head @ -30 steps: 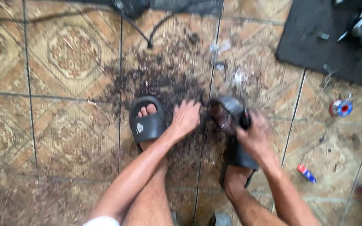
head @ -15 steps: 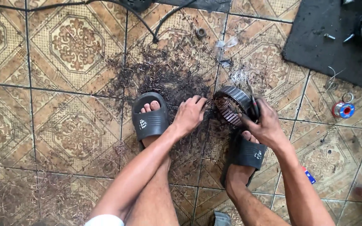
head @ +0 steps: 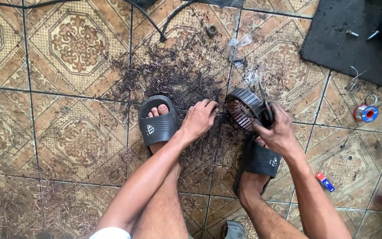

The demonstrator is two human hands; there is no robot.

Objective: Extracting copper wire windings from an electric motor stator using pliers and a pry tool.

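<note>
My right hand (head: 276, 129) grips a dark ring-shaped motor stator (head: 243, 106) together with a thin metal tool (head: 265, 102), holding it tilted above my right sandal (head: 259, 160). My left hand (head: 198, 118) reaches in from the left, fingertips pinching at copper wire strands at the stator's edge. My left foot in a black sandal (head: 157, 125) rests just left of that hand. A dark heap of cut wire scraps (head: 173, 79) covers the patterned floor tiles in front of my feet.
A black mat (head: 354, 44) with small metal parts lies at the top right. A solder spool (head: 366, 113) and a small red and blue object (head: 325, 182) lie on the tiles to the right. Black cables (head: 155, 22) run along the top. A small metal ring (head: 212, 30) sits near them.
The right hand has lifted the stator up off the right sandal and tilted it. The left hand has shifted from the floor scraps to the stator's edge.
</note>
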